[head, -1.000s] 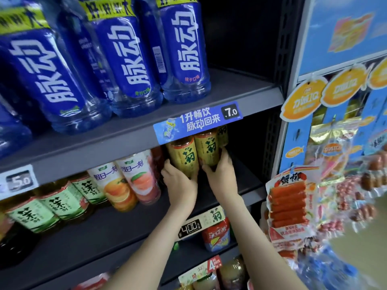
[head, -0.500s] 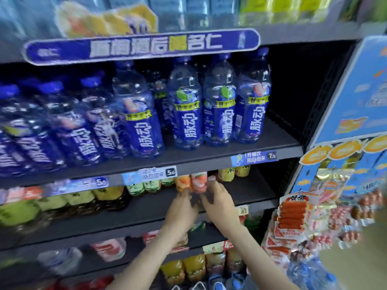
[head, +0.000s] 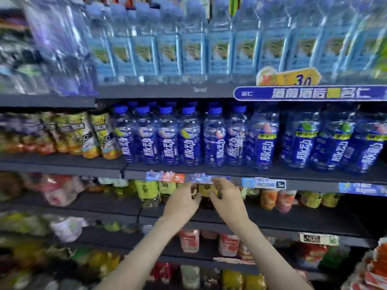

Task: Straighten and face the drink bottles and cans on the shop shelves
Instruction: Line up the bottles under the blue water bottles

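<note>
Head: left hand (head: 181, 201), bottle (head: 205, 196), right hand (head: 227, 198)

Both bare forearms are reaching up from the bottom edge of the view and converging on a single grip. The left hand (head: 182, 203) is gripping the left side of a dark bottle (head: 206, 194), fingers curling round it and the back of the hand facing the camera. The right hand (head: 228, 200) is clasping the opposite side, its fingers (head: 218, 184) bending over the upper part, slightly above the left hand's. The palms are facing each other across the grip, close together but apart. Both wrists are lying nearly straight. Below the grip the forearms are spreading, the left slanting down-left and the right down-right. Blur is hiding the thumbs.
</note>
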Tool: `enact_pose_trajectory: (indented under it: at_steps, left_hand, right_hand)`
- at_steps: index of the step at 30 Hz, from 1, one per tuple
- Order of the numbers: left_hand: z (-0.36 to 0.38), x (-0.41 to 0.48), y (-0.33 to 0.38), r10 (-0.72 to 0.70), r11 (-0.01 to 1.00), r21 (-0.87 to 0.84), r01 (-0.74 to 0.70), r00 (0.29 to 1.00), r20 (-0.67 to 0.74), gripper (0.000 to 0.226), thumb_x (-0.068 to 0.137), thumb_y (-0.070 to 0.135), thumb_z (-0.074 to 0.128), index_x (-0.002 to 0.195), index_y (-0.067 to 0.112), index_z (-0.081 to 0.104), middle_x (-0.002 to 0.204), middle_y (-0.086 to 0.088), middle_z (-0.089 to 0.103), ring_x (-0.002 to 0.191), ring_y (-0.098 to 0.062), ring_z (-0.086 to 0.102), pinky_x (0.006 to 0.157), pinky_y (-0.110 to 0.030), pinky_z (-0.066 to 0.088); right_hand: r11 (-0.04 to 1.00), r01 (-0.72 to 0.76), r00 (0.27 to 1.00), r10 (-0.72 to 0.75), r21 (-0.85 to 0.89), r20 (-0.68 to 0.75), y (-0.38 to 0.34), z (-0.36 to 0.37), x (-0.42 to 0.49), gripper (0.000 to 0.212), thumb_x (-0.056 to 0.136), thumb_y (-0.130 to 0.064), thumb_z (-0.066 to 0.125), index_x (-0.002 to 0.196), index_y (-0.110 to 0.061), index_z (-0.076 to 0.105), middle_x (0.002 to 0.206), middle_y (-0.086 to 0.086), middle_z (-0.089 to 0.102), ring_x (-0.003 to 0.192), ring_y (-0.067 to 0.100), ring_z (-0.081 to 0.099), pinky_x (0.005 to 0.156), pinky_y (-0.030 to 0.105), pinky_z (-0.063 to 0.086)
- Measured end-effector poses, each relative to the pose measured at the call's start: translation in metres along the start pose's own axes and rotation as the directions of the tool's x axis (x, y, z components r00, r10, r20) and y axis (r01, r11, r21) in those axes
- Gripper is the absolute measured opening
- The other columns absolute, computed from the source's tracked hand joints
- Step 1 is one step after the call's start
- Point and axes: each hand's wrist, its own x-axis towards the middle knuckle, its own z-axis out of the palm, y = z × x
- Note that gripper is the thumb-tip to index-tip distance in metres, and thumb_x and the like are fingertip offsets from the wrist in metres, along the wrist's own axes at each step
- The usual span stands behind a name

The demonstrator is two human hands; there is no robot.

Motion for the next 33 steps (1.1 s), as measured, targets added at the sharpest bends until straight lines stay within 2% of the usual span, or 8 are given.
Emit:
enact_pose_trajectory:
  at_steps: [4,10,13,16,19,27,30,33]
  left_hand:
    - [-0.06,-0.003,-0.054,-0.025,0.999,0.018,0.026,0.999,-0.048,0.026,0.091,0.028,0.055,0.114,0.016,0.059,0.112,-0.002,0.064,0.098,-0.022,0.062,0.083,-0.034,0.05]
    - [-0.138,0.003,-0.126,-0.102,0.995,0.006,0.104,0.987,-0.124,0.02,0.092,0.026,0.055,0.108,0.016,0.059,0.106,-0.001,0.064,0.094,-0.019,0.061,0.08,-0.032,0.05]
    - [-0.173,0.013,-0.157,-0.134,0.989,0.034,0.142,0.976,-0.172,0.022,0.093,0.025,0.053,0.111,0.014,0.057,0.108,-0.002,0.061,0.098,-0.021,0.059,0.074,-0.026,0.043]
    - [-0.197,0.02,-0.198,-0.199,0.976,0.052,0.213,0.959,-0.202,0.022,0.093,0.026,0.053,0.11,0.013,0.056,0.104,-0.003,0.06,0.096,-0.024,0.059,0.076,-0.031,0.048]
    - [-0.218,0.021,-0.246,-0.271,0.958,0.024,0.285,0.931,-0.244,0.018,0.092,0.023,0.055,0.104,0.012,0.059,0.099,-0.008,0.064,0.094,-0.026,0.061,0.079,-0.037,0.05]
    - [-0.304,0.015,-0.368,-0.413,0.886,0.04,0.462,0.826,-0.383,0.025,0.094,0.028,0.052,0.114,0.015,0.057,0.106,-0.005,0.064,0.094,-0.023,0.061,0.073,-0.031,0.048]
    - [-0.34,0.003,-0.415,-0.428,0.866,0.061,0.496,0.799,-0.423,0.026,0.093,0.028,0.053,0.115,0.014,0.057,0.107,-0.005,0.063,0.096,-0.024,0.06,0.073,-0.029,0.047]
    - [-0.386,-0.005,-0.468,-0.452,0.842,0.078,0.534,0.777,-0.437,0.031,0.095,0.029,0.05,0.121,0.012,0.055,0.098,-0.003,0.062,0.085,-0.021,0.06,0.071,-0.034,0.052]
  right_hand:
    - [0.999,-0.009,1.0,0.008,0.043,0.026,-0.05,0.046,0.004,0.03,0.089,-0.016,0.059,0.119,-0.011,0.056,0.111,0.003,0.063,0.106,0.018,0.057,0.091,0.029,0.046]
    - [0.996,0.074,0.995,-0.076,0.041,0.061,-0.115,0.115,0.025,0.03,0.086,-0.008,0.061,0.116,-0.009,0.057,0.111,0.007,0.062,0.107,0.021,0.057,0.09,0.026,0.042]
    - [0.992,0.115,0.987,-0.12,0.057,0.104,-0.144,0.149,0.045,0.032,0.088,-0.012,0.061,0.12,-0.01,0.056,0.115,0.006,0.06,0.108,0.019,0.056,0.089,0.023,0.041]
    - [0.986,0.151,0.975,-0.159,0.065,0.154,-0.169,0.191,0.063,0.03,0.09,-0.014,0.06,0.119,-0.01,0.055,0.112,0.007,0.06,0.107,0.019,0.056,0.085,0.021,0.04]
    - [0.972,0.211,0.948,-0.229,0.101,0.221,-0.195,0.243,0.075,0.03,0.09,-0.015,0.059,0.119,-0.013,0.055,0.113,0.005,0.06,0.107,0.017,0.056,0.083,0.019,0.04]
    - [0.93,0.275,0.833,-0.357,0.244,0.423,-0.3,0.392,0.091,0.026,0.092,-0.019,0.055,0.118,-0.016,0.055,0.109,0.005,0.061,0.104,0.022,0.058,0.087,0.038,0.047]
    - [0.921,0.286,0.805,-0.38,0.263,0.455,-0.343,0.444,0.087,0.023,0.092,-0.021,0.056,0.116,-0.018,0.056,0.111,0.001,0.061,0.106,0.02,0.057,0.089,0.035,0.047]
    - [0.906,0.305,0.78,-0.415,0.294,0.468,-0.392,0.499,0.084,0.023,0.091,-0.017,0.057,0.114,-0.015,0.057,0.115,0.003,0.062,0.109,0.02,0.056,0.089,0.032,0.047]
